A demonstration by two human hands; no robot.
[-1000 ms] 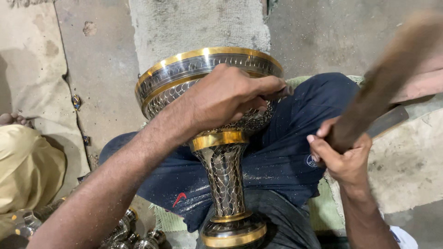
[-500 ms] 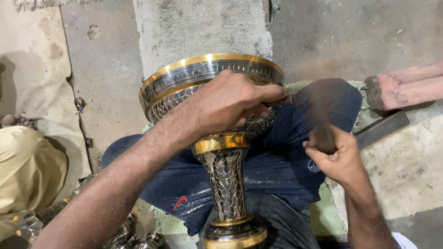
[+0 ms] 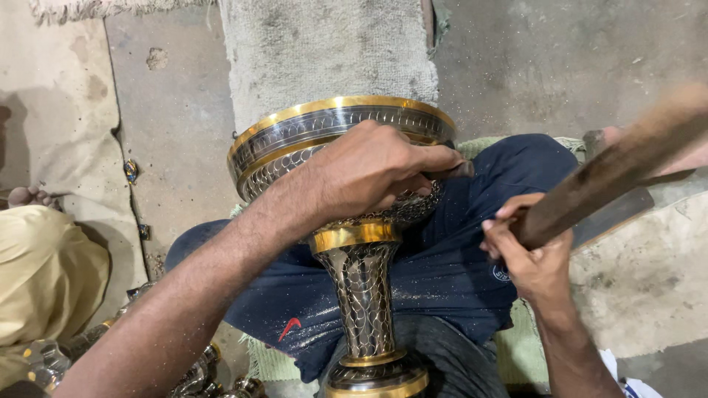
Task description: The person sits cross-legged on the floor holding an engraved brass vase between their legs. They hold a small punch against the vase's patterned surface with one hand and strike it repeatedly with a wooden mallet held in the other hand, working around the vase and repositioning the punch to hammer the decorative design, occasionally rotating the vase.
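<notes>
Basically a rigid, probably heavy, slick metal goblet vase, best braced at bowl or stem: left hand pinches a small tool onto the bowl, right hand is fisted around a wooden mallet handle.

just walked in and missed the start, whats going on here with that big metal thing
A person sits on the floor with a large engraved metal vase, silver with gold bands, lying across their lap. The left hand rests on the vase's bowl and pinches a small dark tool against it. The right hand grips a wooden stick, raised and blurred. Fine dust speckles the dark blue trousers. More metal pieces lie at lower left.
</notes>
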